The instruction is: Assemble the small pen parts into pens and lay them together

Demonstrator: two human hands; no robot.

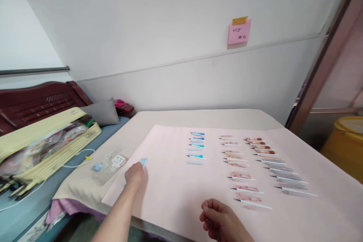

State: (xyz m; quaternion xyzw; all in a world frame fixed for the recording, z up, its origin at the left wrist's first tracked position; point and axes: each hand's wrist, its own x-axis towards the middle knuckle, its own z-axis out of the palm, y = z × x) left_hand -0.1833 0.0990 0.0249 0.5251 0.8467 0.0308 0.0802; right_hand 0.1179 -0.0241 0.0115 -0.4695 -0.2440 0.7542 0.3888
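Note:
My left hand [134,174] is closed around several light-blue pen barrels [144,162], whose ends stick out past the fingers, over the left side of the pink sheet [170,193]. The rest of them is hidden in the grip. Near the front edge, my right hand [217,217] has its fingers curled in, with nothing visible in them. Between the hands, farther back, lies a column of blue pen parts [196,156] with white refills, and a single light-blue barrel [194,163] at its near end. Reddish pen parts [244,176] lie beyond my right hand.
Farther right is a column of brown pen parts [260,147] and greyish ones [289,177]. A clear plastic bag [109,168] with labels lies left of the sheet. A yellow box [93,133] stands on the bed at left. A pink note [239,33] hangs on the wall.

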